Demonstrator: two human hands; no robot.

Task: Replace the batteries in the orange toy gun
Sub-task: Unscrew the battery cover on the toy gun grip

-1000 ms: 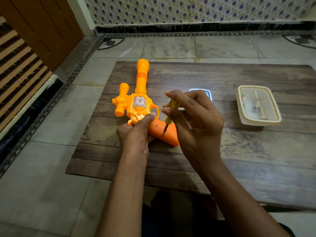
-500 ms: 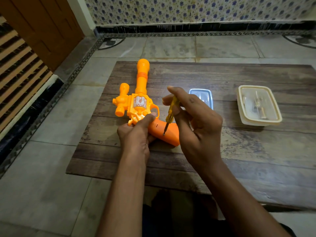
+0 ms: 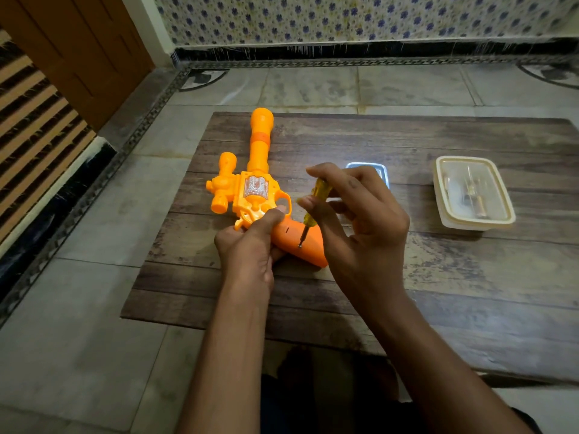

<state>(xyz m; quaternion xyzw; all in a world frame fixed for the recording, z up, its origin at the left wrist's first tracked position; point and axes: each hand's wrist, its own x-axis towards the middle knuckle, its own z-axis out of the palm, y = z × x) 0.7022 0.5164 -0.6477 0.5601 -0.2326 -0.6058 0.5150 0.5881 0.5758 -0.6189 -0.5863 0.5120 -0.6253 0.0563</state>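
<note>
The orange toy gun (image 3: 255,170) lies flat on the wooden board (image 3: 438,277), barrel pointing away from me. My left hand (image 3: 250,245) grips the gun near the top of its grip, thumb by the trigger guard. My right hand (image 3: 360,220) pinches a small yellow-handled screwdriver (image 3: 316,202) between thumb and fingertips. The screwdriver stands nearly upright, and its tip sits on a small screw in the side of the orange grip (image 3: 308,245).
A small metal tray (image 3: 380,170) lies behind my right hand, mostly hidden. A lidded cream plastic box (image 3: 473,192) with small items inside stands at the right of the board. Tiled floor surrounds the board; a wall runs along the back.
My right-hand fingers have shifted around the screwdriver handle, which now stands a little more upright. The tip stays at the same spot on the grip. My left hand and the gun have not moved.
</note>
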